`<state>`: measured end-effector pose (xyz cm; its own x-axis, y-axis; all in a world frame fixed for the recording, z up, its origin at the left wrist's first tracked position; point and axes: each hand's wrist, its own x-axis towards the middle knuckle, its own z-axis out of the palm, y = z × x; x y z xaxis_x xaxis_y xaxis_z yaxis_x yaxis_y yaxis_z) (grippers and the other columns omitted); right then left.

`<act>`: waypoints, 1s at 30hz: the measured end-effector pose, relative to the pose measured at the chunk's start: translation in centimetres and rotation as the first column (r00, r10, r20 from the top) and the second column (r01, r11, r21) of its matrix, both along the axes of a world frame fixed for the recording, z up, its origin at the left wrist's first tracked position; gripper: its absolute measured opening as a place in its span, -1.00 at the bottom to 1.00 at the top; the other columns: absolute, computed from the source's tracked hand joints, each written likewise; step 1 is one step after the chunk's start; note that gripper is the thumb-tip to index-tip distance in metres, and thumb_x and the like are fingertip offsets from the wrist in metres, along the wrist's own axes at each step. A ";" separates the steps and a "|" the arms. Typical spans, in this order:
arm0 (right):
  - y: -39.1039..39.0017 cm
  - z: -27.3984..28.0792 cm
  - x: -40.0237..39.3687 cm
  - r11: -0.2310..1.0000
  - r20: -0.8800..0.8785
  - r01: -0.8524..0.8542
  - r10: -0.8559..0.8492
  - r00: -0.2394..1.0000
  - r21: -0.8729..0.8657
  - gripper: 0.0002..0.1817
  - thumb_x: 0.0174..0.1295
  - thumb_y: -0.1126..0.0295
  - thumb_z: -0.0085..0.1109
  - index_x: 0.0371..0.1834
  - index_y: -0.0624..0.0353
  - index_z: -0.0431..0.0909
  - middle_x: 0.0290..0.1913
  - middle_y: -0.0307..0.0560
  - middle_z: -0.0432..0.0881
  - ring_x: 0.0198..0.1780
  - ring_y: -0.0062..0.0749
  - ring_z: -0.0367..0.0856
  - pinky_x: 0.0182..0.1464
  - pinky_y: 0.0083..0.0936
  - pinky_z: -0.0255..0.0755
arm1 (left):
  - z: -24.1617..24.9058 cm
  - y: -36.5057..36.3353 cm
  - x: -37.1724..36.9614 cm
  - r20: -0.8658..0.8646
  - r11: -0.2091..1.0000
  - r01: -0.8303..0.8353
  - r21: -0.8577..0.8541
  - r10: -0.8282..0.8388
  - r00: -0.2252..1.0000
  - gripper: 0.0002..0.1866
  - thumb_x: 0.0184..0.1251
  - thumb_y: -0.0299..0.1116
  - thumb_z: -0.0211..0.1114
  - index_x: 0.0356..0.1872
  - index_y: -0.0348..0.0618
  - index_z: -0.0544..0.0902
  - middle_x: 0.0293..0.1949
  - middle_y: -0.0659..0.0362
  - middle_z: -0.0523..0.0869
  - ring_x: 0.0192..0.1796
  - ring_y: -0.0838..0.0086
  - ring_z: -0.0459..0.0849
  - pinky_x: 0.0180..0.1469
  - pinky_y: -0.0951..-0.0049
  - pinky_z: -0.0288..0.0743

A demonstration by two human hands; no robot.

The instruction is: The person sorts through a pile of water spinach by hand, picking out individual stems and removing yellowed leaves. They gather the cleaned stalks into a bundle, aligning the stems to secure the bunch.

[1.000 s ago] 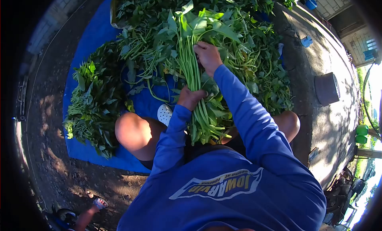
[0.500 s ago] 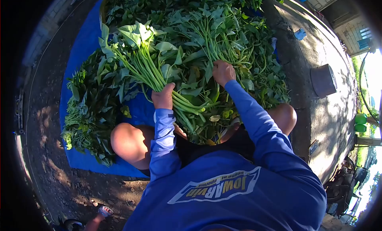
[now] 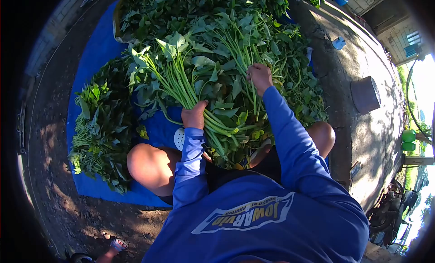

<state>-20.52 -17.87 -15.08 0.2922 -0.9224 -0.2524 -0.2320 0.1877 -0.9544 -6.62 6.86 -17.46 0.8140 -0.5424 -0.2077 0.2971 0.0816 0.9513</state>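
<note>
A bundle of long green leafy stalks [image 3: 181, 82] slants up and to the left from the left hand [image 3: 195, 114], whose fingers are wrapped tight around the stems just above their cut ends. The right hand [image 3: 259, 76] lies further out, pressed into a loose heap of the same green leafy stalks [image 3: 272, 50]; its fingers are curled among the stems, but whether they grip any I cannot tell.

The heap rests on a blue plastic tarp [image 3: 93, 59] spread over dark, gritty bare ground [image 3: 59, 141] outdoors, in patchy sun and shade. A second, darker pile of leafy greens [image 3: 104, 122] lies on the tarp's left part, near the person's bare knee [image 3: 145, 161]. A white perforated clog [image 3: 179, 137] peeks out just below the left hand.

To the right runs a raised concrete ledge [image 3: 362, 141], on which a dark round bucket [image 3: 365, 94] stands; its contents are not visible.
</note>
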 end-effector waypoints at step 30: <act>11.2 9.8 -1.9 0.973 0.124 -0.007 0.036 0.992 -0.229 -0.68 0.37 0.50 0.24 0.15 0.26 0.76 -0.31 -0.28 0.67 -0.38 -0.61 0.57 -0.32 -0.63 0.45 | -2.7 -2.3 -3.5 -0.198 0.988 0.081 -0.133 -0.106 0.974 -0.57 0.20 -0.27 0.69 -0.01 -0.32 0.78 -0.07 0.12 0.86 -0.12 0.43 0.79 0.09 0.34 0.62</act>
<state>-22.38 -6.65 -5.30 0.3289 -0.9444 0.0036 -0.1083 -0.0414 -0.9933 -10.07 4.58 -20.20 0.7059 -0.6459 -0.2908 0.4957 0.1571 0.8542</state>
